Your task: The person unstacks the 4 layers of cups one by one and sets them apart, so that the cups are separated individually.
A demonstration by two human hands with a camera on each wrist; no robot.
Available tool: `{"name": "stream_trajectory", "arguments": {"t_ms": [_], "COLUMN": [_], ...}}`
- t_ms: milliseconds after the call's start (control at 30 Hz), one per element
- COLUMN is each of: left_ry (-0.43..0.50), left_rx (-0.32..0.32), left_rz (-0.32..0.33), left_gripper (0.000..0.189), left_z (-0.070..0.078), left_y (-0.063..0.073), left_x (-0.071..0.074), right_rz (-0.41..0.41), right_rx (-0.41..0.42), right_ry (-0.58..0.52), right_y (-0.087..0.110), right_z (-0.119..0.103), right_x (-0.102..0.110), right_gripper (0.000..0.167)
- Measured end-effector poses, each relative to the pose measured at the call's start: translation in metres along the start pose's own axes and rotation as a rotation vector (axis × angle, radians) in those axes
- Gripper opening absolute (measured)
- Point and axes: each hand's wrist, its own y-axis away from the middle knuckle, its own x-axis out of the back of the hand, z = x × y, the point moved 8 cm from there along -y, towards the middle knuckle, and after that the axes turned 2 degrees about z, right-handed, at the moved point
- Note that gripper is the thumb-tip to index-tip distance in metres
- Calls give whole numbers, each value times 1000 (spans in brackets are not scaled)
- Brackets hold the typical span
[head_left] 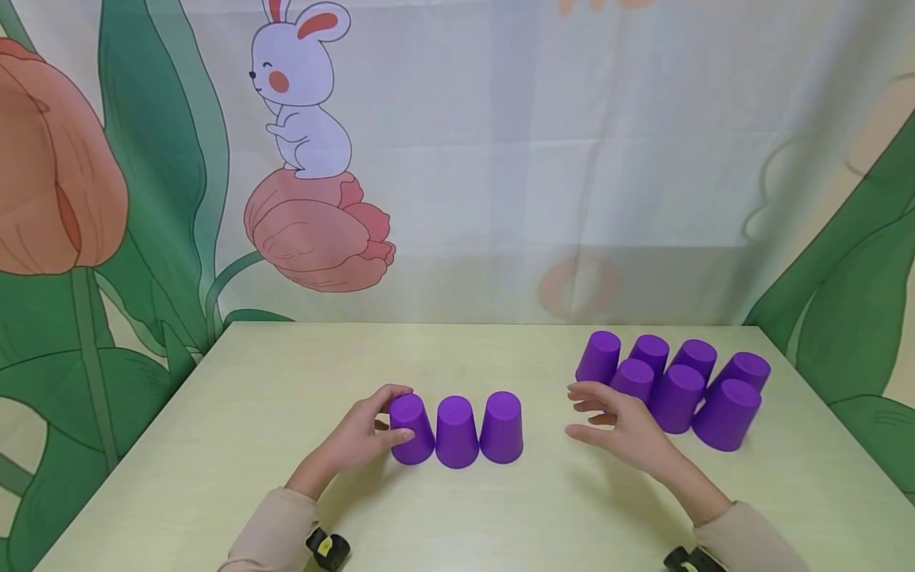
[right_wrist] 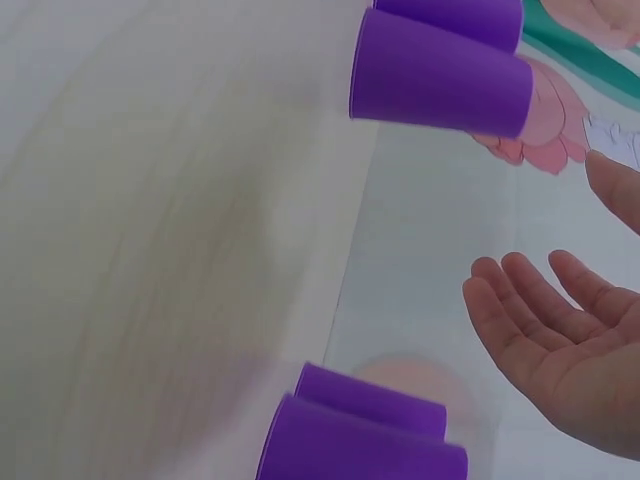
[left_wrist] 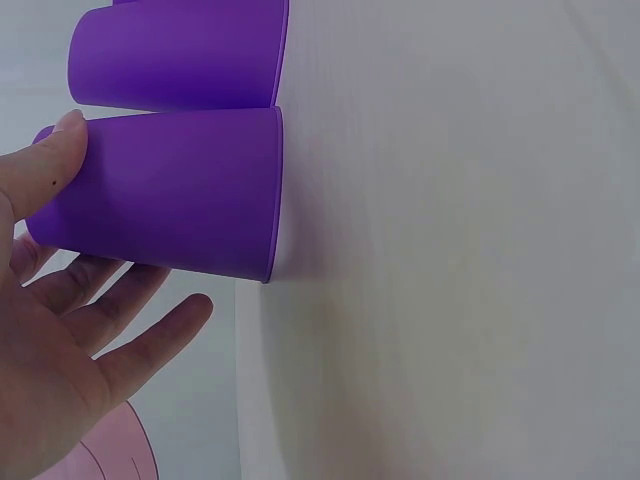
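Observation:
Three upside-down purple cups stand side by side in a row near the table's middle. My left hand (head_left: pixel 364 433) is at the left end cup (head_left: pixel 412 429), thumb on its near side and fingers round its far side; the left wrist view shows the thumb against the same cup (left_wrist: pixel 170 190) near its base. Beside it are the middle cup (head_left: pixel 456 433) and the right end cup (head_left: pixel 502 429). My right hand (head_left: pixel 622 425) hovers with nothing in it, fingers loosely bent, between the row and a group of purple cups (head_left: pixel 727 417).
Several upside-down purple cups make up that group at the table's right rear, set in two rough rows. The pale table (head_left: pixel 500 524) ends at a printed curtain (head_left: pixel 486 199) with a rabbit and flowers. Each wrist wears a small black device (head_left: pixel 329 548).

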Motion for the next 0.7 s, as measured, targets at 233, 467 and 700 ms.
{"name": "stream_trajectory", "arguments": {"t_ms": [233,467,700], "left_ry": [1,11,15], "left_rx": [15,21,27], "left_rz": [-1,0,1], "left_gripper": [46,47,48], "left_z": [0,1,3], "left_y": [0,1,2], "left_x": [-1,-1,0], "right_rz": [-69,-128,-153], "right_rx": [28,9,30], "right_ry": [-8,-11,-4], "right_y": [-13,-27,-32], "right_z": [-7,-10,-11], "right_x": [-25,-47,-59], "right_gripper": [58,61,54]}}
